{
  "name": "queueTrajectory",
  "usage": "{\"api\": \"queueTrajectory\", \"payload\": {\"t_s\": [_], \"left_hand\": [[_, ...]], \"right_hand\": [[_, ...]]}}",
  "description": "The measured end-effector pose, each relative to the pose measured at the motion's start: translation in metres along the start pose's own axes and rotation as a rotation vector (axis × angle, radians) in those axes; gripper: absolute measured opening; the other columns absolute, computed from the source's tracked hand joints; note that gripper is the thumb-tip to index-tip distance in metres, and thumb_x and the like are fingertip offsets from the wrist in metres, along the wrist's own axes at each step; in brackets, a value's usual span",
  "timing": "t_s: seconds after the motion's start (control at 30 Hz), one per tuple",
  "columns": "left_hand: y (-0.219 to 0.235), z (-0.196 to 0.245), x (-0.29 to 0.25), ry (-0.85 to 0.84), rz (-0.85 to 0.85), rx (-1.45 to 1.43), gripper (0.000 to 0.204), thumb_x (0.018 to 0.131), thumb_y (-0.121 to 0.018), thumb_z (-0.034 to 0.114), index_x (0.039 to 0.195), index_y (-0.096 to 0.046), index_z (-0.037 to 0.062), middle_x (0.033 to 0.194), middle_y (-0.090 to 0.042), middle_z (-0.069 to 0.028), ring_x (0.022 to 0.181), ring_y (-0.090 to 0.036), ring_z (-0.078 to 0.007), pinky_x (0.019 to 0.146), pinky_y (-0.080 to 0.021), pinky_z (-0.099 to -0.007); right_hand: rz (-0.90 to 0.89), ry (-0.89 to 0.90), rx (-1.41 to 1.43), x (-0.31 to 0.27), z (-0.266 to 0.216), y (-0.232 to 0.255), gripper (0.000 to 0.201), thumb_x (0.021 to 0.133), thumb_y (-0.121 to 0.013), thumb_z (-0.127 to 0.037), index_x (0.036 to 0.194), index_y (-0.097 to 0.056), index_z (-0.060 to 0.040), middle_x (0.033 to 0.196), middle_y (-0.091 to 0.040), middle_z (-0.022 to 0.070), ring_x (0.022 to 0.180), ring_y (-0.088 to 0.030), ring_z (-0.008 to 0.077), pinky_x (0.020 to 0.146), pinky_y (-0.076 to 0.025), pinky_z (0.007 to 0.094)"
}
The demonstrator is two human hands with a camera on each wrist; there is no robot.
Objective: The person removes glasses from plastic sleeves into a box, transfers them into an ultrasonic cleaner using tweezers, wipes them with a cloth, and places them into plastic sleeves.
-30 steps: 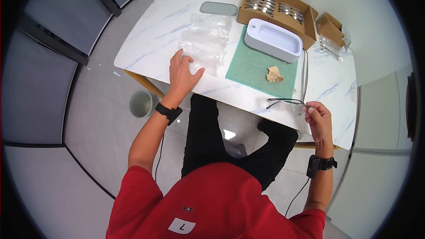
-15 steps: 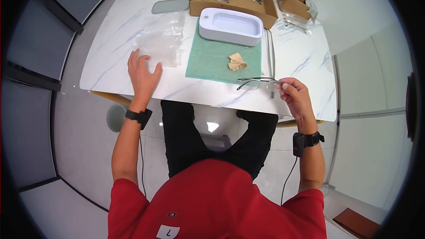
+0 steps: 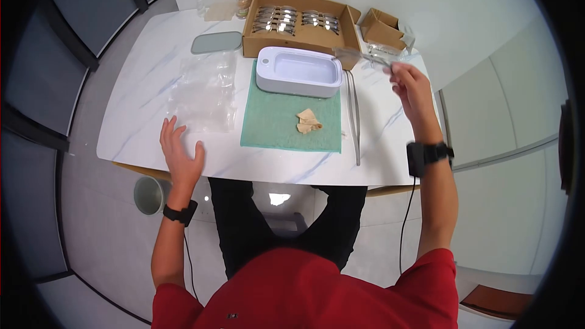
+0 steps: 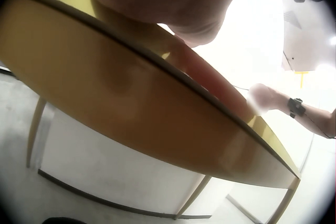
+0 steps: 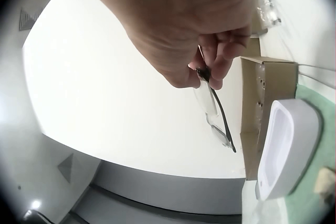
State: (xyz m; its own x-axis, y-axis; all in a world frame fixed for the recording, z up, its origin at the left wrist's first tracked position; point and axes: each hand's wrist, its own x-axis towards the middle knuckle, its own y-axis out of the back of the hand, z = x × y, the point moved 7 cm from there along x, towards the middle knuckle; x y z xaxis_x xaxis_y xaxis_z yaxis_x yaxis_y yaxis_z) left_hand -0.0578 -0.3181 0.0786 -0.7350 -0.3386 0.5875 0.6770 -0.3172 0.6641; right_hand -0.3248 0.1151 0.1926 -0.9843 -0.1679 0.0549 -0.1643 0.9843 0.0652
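My right hand (image 3: 415, 94) pinches a pair of eyeglasses (image 5: 223, 115) with dark temples by one end. In the head view the glasses are blurred, lifted over the table near the right end of a white basin-shaped device (image 3: 298, 89). Behind it is an open cardboard box (image 3: 348, 30) with rows of several eyeglasses (image 3: 275, 19). My left hand (image 3: 184, 157), fingers spread and slightly bent, holds nothing at the table's front left. Its fingertips are close to the near edge of clear plastic bags (image 3: 204, 94).
The device stands on a green towel (image 3: 274, 128) with a crumpled beige cloth (image 3: 309, 121). A grey flat lid (image 3: 217, 42) lies at the back left, near a small jar (image 3: 242, 7). A smaller carton (image 3: 381, 27) stands back right. Grey strips (image 3: 356, 128) lie right of the towel.
My right hand has raised the eyeglasses from the table's front edge up toward the back right, beside the box. The left hand stays near the bags. The head view has shifted.
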Motion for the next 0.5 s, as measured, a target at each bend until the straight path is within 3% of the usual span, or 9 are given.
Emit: {"api": "queueTrajectory", "payload": {"t_s": [0.1, 0.3, 0.43, 0.5], "left_hand": [[0.001, 0.006, 0.002, 0.0, 0.002, 0.011, 0.041, 0.074, -0.065, 0.005, 0.113, -0.052, 0.0, 0.141, -0.045, -0.0203, 0.138, -0.033, -0.0434, 0.111, -0.03, -0.0527], [0.006, 0.008, 0.002, -0.006, 0.048, 0.022, 0.035, 0.074, -0.064, 0.002, 0.108, -0.054, -0.0008, 0.138, -0.049, -0.0208, 0.135, -0.037, -0.0445, 0.108, -0.034, -0.0533], [0.004, 0.006, 0.002, -0.009, 0.048, 0.04, 0.032, 0.075, -0.063, 0.0, 0.107, -0.055, -0.0002, 0.137, -0.049, -0.0208, 0.135, -0.037, -0.0452, 0.107, -0.034, -0.0537], [0.004, 0.006, 0.002, 0.001, 0.037, 0.031, 0.032, 0.075, -0.062, 0.0, 0.106, -0.055, 0.0, 0.137, -0.05, -0.0207, 0.135, -0.037, -0.0455, 0.107, -0.034, -0.0538]], "right_hand": [[0.006, 0.083, -0.235, 0.061, -0.007, -0.019, 0.025, 0.086, -0.07, -0.022, 0.101, -0.07, -0.0023, 0.09, -0.071, 0.0043, 0.074, -0.057, 0.0066, 0.064, -0.043, 0.02], [-0.045, 0.175, -0.517, 0.176, 0.034, -0.064, 0.023, 0.081, -0.072, -0.021, 0.09, -0.073, 0.0002, 0.081, -0.072, 0.0046, 0.068, -0.064, 0.0119, 0.064, -0.051, 0.0285], [-0.06, 0.157, -0.595, 0.214, 0.053, -0.078, 0.022, 0.079, -0.073, -0.02, 0.088, -0.074, 0.0004, 0.079, -0.071, 0.0065, 0.073, -0.066, 0.0122, 0.069, -0.052, 0.0273], [-0.131, 0.132, -0.713, 0.226, 0.06, -0.083, 0.022, 0.078, -0.074, -0.02, 0.089, -0.074, -0.0009, 0.08, -0.072, 0.0093, 0.075, -0.068, 0.0167, 0.071, -0.053, 0.0302]]}}
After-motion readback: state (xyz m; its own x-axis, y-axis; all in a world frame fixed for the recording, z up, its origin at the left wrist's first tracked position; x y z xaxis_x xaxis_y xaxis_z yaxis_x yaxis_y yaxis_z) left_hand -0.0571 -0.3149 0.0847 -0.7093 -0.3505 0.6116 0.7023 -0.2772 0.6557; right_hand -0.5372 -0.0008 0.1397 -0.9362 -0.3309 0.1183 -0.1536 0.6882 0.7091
